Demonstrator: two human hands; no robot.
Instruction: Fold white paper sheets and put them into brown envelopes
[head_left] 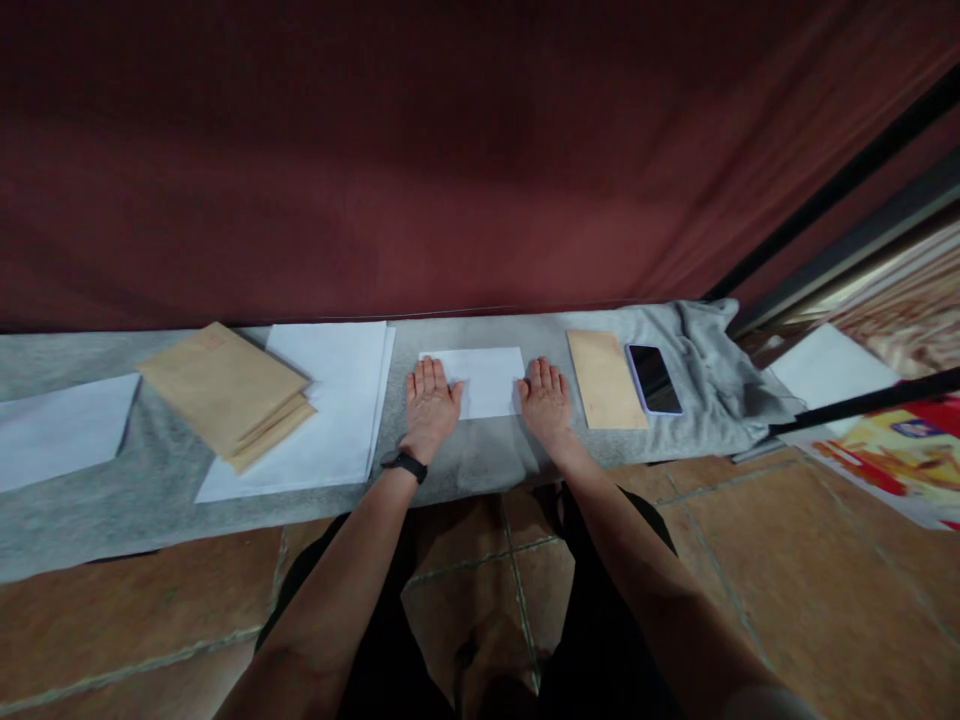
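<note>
A small white sheet of paper (491,382), possibly folded, lies in front of me on the grey cloth. My left hand (433,400) rests flat at its left edge, palm down, with a dark band on the wrist. At the opposite edge, my right hand (545,400) also lies flat with its fingers stretched out. Neither hand grips anything. To the right of my right hand lies a single brown envelope (606,382). A stack of larger white sheets (337,375) is left of my left hand, partly covered by a pile of brown envelopes (221,385).
A phone (655,380) lies beyond the single envelope. Another white paper (60,430) is at the far left. The grey cloth (472,478) covers a narrow bench against a dark red hanging (450,200). Dark bars and a colourful printed sheet (900,450) stand at the right.
</note>
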